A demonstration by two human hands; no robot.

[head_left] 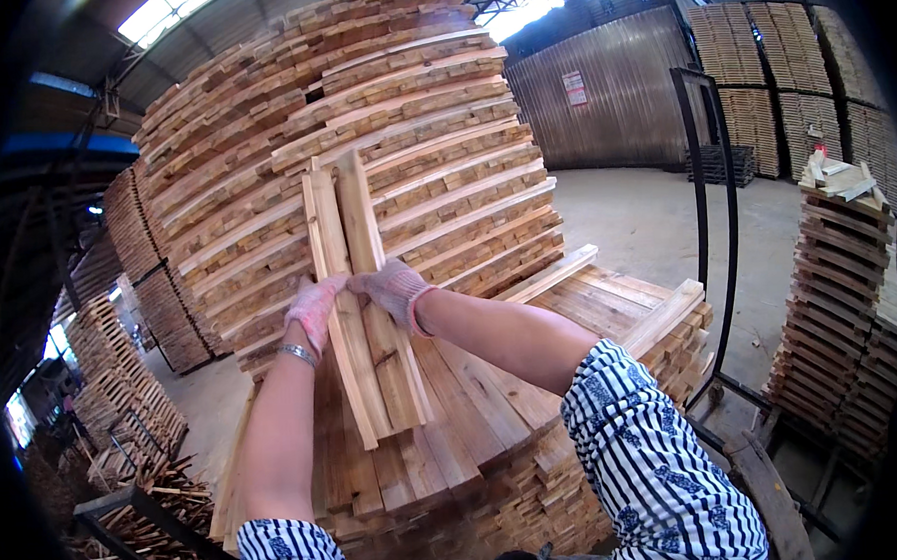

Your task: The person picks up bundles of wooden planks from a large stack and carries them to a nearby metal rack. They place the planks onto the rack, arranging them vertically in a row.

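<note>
Both gloved hands are closed around a small bundle of wooden boards (pixel 370 358), which stands tilted over a low stack of planks (pixel 473 389). My left hand (pixel 316 308) grips the bundle's left side, and a metal band circles that wrist. From the right, my right hand (pixel 397 290) wraps over the boards, its fingers meeting the left hand near the middle. The boards lie lengthwise, pointing away from me, with a narrow gap between their far ends. Parts of the fingers are hidden behind the wood.
A tall layered lumber pile (pixel 412 131) rises straight ahead. Two loose boards (pixel 662 316) lie across the low stack's right side. A black metal frame (pixel 706 219) stands to the right, beside another wood stack (pixel 837 273). Scrap sticks (pixel 168 512) heap at lower left.
</note>
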